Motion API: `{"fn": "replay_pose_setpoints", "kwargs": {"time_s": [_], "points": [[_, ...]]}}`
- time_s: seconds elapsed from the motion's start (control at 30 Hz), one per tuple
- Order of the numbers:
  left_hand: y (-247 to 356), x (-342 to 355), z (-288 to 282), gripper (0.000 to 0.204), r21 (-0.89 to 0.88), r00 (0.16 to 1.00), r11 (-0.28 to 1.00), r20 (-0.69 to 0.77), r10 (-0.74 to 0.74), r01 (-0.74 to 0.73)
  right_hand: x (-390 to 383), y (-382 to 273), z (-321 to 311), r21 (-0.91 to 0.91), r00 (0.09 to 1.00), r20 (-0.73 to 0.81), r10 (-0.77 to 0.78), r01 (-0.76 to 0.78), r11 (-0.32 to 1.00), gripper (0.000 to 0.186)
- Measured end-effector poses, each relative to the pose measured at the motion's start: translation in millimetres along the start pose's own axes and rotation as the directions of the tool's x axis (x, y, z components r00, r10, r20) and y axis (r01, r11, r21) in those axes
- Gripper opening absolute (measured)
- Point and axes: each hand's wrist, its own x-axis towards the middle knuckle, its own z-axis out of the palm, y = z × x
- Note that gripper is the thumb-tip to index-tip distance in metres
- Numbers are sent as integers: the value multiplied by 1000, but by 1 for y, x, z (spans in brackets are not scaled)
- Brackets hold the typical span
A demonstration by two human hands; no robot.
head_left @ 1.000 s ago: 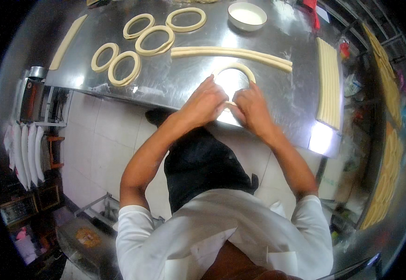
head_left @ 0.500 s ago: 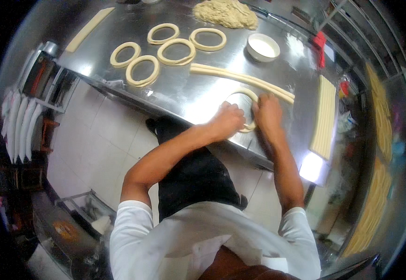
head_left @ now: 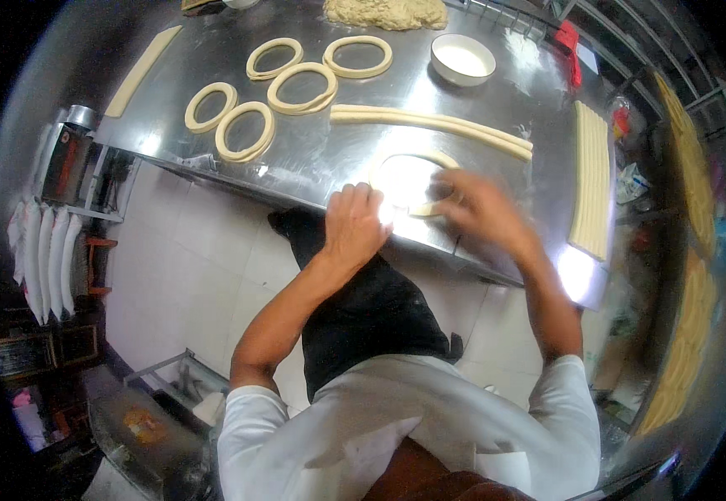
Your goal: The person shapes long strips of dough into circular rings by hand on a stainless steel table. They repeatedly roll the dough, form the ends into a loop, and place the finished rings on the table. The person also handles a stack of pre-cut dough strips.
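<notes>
My left hand (head_left: 353, 213) is closed at the table's front edge, by the lower left of a dough ring (head_left: 431, 157); what its fingertips hold, if anything, is hidden and lost in glare. My right hand (head_left: 476, 209), blurred by motion, is over the right side of that ring, its grip unclear. Behind them lies a pair of long dough strips (head_left: 430, 121). Several finished-looking dough rings (head_left: 330, 92) lie to the left on the steel table (head_left: 279, 167).
A white bowl of pale liquid (head_left: 471, 77) and a dough mass (head_left: 384, 12) are at the back. Parallel strips (head_left: 588, 175) line the right end; a single slab (head_left: 142, 71) lies far left. Trays of shaped dough (head_left: 680, 334) stand beyond the right side, a red cloth (head_left: 569, 50) behind.
The view shifted right and down half a second ago and has partly returned. My left hand has moved to the ring's near left, at the edge; my right hand has moved inward, over the ring.
</notes>
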Motion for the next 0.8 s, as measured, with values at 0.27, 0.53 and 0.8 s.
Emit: {"fn": "replay_pose_setpoints", "kwargs": {"time_s": [0.27,0.53,0.8], "points": [[-30,34,12,23,-246,927,895,-36,374,-371,-5,23,71,-207,938,-255,-233,183,961,21],[-28,37,20,17,-443,953,857,17,302,-264,-4,28,84,-181,893,-385,-234,175,968,16],[-34,42,23,17,-541,933,792,37,359,-283,-1,26,87,-168,912,-361,-196,143,975,20]]}}
